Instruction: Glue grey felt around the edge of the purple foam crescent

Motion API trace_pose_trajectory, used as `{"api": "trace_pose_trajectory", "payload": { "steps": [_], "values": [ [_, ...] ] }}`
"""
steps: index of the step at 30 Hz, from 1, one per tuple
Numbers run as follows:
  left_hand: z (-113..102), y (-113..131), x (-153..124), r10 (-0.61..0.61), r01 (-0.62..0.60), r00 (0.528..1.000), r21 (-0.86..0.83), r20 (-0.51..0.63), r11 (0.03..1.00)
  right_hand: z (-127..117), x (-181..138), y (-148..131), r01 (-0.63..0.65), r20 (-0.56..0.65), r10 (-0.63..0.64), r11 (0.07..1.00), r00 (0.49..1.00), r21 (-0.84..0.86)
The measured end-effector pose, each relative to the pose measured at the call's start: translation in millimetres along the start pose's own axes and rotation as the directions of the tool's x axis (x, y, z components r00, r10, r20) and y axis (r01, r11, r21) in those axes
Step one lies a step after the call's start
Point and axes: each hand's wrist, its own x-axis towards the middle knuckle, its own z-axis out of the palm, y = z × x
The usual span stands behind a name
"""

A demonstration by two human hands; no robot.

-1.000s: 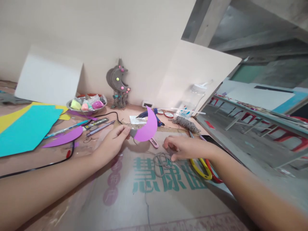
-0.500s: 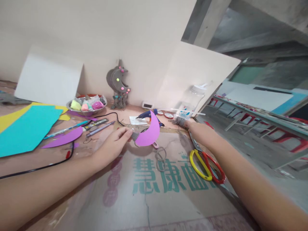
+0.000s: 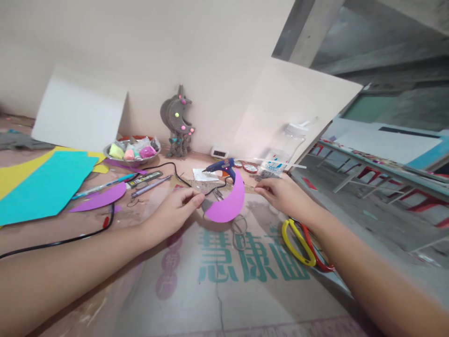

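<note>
My left hand point(image 3: 187, 206) pinches one tip of a purple paper crescent point(image 3: 229, 206). Grey yarn point(image 3: 206, 204) is wrapped round that tip. A loose loop of grey yarn point(image 3: 240, 231) lies on the cardboard below the crescent. My right hand point(image 3: 277, 194) hovers to the right of the crescent, thumb and fingers closed together; any strand between them is too fine to make out. Just behind it sits a bundle of grey yarn point(image 3: 267, 175). Scissors with yellow and red handles point(image 3: 298, 243) lie under my right forearm, their blades mostly hidden.
Behind the crescent is a blue glue gun point(image 3: 222, 164) with a black cord. A finished grey moon ornament point(image 3: 177, 119) leans on the wall. Left are a bowl of clay packets point(image 3: 131, 152), pens point(image 3: 149, 188) and turquoise sheets point(image 3: 45, 189). A clear bottle point(image 3: 286, 145) stands right.
My right hand has come away from the yarn bundle, toward me and slightly left. The crescent has shifted right and down a little in my left hand. The view has moved slightly.
</note>
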Motion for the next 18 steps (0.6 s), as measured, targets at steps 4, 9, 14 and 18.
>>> {"api": "trace_pose_trajectory", "payload": {
  "steps": [4, 9, 14, 18],
  "values": [
    [0, -3, 1, 0.025, -0.025, 1.000, 0.007, 0.010, 1.000, 12, 4, 7, -0.026, -0.022, 0.028, 0.998, 0.999, 0.058],
    [1, -3, 2, -0.025, 0.025, 1.000, -0.045, 0.012, 0.999, 24, 18, 9, -0.064, -0.024, 0.074, 0.957, 0.997, 0.282],
    [3, -4, 3, -0.040, 0.041, 0.999, -0.095, 0.011, 0.995, 44, 56, 6, -0.143, 0.001, 0.157, 0.896, 0.988, 0.421],
    [3, -7, 4, -0.053, 0.055, 0.998, -0.135, 0.023, 0.989, 61, 87, 2, -0.171, 0.009, 0.189, 0.862, 0.982, 0.477]
  ]
}}
